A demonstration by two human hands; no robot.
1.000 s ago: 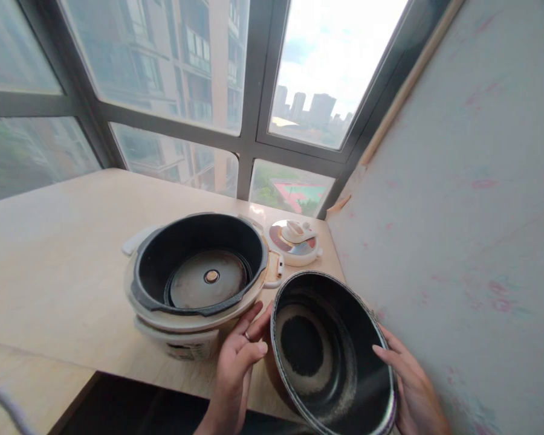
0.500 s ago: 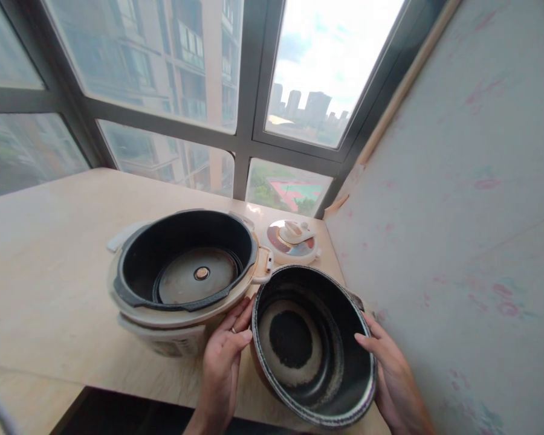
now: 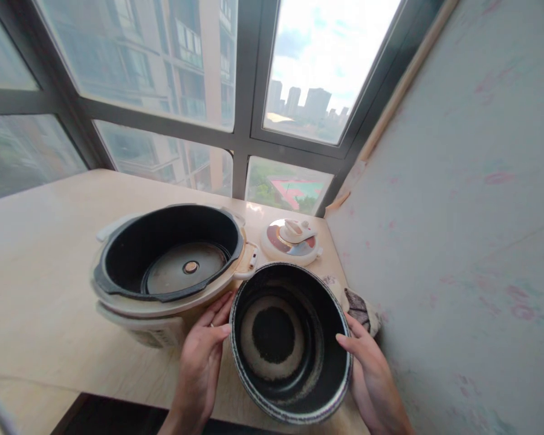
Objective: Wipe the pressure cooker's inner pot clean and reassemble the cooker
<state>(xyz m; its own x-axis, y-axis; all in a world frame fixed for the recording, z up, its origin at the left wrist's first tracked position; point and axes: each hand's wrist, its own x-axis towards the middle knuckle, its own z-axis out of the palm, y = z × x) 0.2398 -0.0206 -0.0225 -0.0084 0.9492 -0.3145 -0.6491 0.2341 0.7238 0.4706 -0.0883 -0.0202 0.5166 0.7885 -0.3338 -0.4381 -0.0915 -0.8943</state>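
Observation:
A dark inner pot with a worn, burnt-looking bottom sits between my hands near the front edge of the wooden table. My left hand grips its left rim with the thumb over the edge. On the right rim my right hand does the same. To the left of the pot stands a cream rice cooker body, open, with its heating plate showing inside.
A round cooker lid with a knob lies behind the pot, by the window corner. A crumpled cloth lies against the wall at right. The wall runs close along the right side; large windows stand behind the table.
The inner pot has moved left and a little further from me, both hands staying on its rim. The cloth by the wall has come into sight.

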